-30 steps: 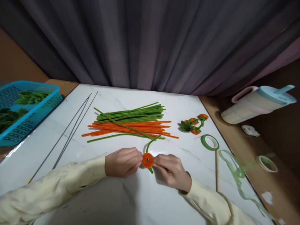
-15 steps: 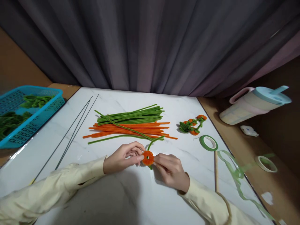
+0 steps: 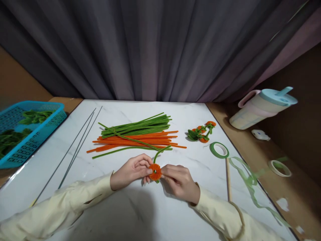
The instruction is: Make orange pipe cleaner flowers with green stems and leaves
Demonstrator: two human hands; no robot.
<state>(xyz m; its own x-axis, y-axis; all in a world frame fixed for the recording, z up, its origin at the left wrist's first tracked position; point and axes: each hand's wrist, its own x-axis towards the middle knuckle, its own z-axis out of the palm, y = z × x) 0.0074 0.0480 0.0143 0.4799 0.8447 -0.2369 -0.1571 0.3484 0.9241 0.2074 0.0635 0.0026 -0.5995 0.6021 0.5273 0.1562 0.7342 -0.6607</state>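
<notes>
A small orange pipe-cleaner flower (image 3: pixel 155 171) with a green stem curling up behind it is held just above the white marble table (image 3: pixel 120 214). My left hand (image 3: pixel 131 171) pinches its left edge with fingertips together. My right hand (image 3: pixel 178 180) pinches its right edge. Both sleeves are pale yellow. Behind the hands lies a pile of straight orange pipe cleaners (image 3: pixel 135 140) and green pipe cleaners (image 3: pixel 136 125).
Thin wire rods (image 3: pixel 75 147) lie at the left. A blue basket (image 3: pixel 37 130) with green pieces sits far left. Finished orange flowers (image 3: pixel 200 132), a green tape roll (image 3: pixel 219 150), a wooden stick (image 3: pixel 227 179), loose tape, a second roll (image 3: pixel 279 168) and a jug (image 3: pixel 260 107) are at the right.
Both hands have shifted slightly left and up with the flower. My left fingers opened briefly and now pinch its edge again; the flower looks turned a little.
</notes>
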